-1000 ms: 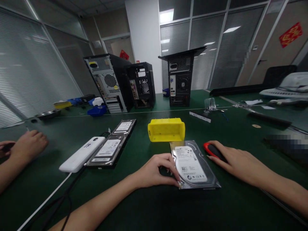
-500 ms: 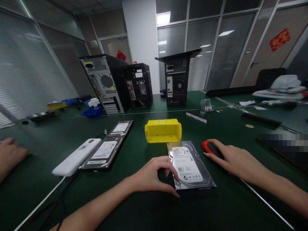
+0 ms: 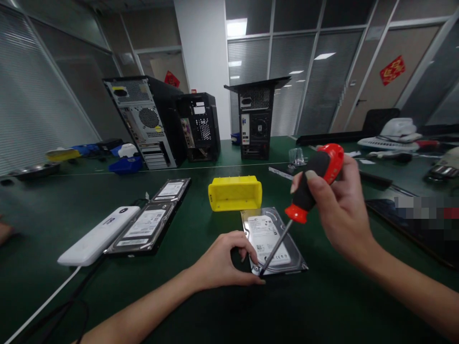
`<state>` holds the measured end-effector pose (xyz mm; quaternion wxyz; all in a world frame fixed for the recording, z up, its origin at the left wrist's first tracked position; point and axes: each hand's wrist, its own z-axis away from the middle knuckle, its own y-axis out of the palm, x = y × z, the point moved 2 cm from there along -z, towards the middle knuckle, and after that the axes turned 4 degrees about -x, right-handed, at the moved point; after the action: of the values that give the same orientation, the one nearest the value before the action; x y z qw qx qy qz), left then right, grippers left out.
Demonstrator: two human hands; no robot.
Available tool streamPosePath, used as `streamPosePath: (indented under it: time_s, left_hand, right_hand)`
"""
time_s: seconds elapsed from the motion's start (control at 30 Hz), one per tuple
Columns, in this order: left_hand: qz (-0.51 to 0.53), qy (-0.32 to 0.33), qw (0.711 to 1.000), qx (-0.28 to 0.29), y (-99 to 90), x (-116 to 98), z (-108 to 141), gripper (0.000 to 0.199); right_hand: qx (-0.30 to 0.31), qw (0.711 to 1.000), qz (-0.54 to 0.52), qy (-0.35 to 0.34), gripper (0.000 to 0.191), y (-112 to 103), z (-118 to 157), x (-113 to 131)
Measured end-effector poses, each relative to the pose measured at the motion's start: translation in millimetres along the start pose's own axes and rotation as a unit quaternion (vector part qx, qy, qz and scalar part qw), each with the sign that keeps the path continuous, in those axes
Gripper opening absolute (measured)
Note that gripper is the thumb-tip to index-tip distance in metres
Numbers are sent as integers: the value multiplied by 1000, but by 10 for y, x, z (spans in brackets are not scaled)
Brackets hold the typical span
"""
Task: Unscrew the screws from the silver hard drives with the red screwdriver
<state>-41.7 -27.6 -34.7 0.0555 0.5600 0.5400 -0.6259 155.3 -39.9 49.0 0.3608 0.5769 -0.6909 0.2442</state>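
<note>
A hard drive (image 3: 264,231) with a white label lies flat on the green table in front of me. My left hand (image 3: 229,260) is closed on its near left corner, thumb and fingers at the edge. In my right hand (image 3: 346,215) is a screwdriver (image 3: 312,184) with a black and red handle, tilted so that its shaft runs down to the left. Its tip is at the drive's near left corner, close to my left fingertips; whether it sits in a screw I cannot tell. Just beyond the drive, a yellow bin (image 3: 234,197) lies with its opening towards me.
Two more hard drives (image 3: 145,222) and a white power bank (image 3: 98,236) with cables lie to the left. Computer cases (image 3: 256,124) stand at the back. A dark flat device (image 3: 405,229) is at right. Another person's hand (image 3: 5,231) shows at the left edge.
My right hand has lifted the screwdriver off the table and brought its tip to the drive's corner. My left hand stays on the drive. The other person's hand has slipped further out of view.
</note>
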Motion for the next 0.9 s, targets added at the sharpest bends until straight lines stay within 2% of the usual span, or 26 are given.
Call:
streamPosePath:
  time_s: [0.13,0.27,0.63,0.9]
  left_hand:
    - [-7,-4,1000,-12,15,23,4,30]
    - [-24,-17,999,-17,10,17,-1,34]
    - [-42,-32,999,-11,6,-33,-14,36]
    - [-32,-18,999,-3,6,6,-3,34]
  right_hand:
    - [53,998,21,-37,47,165,21,9]
    - [87,993,48,-62,49,206,27,-19]
    - [96,991,58,-72,47,204,75,-95]
    - [106,989,61,-82,50,189,73,-130]
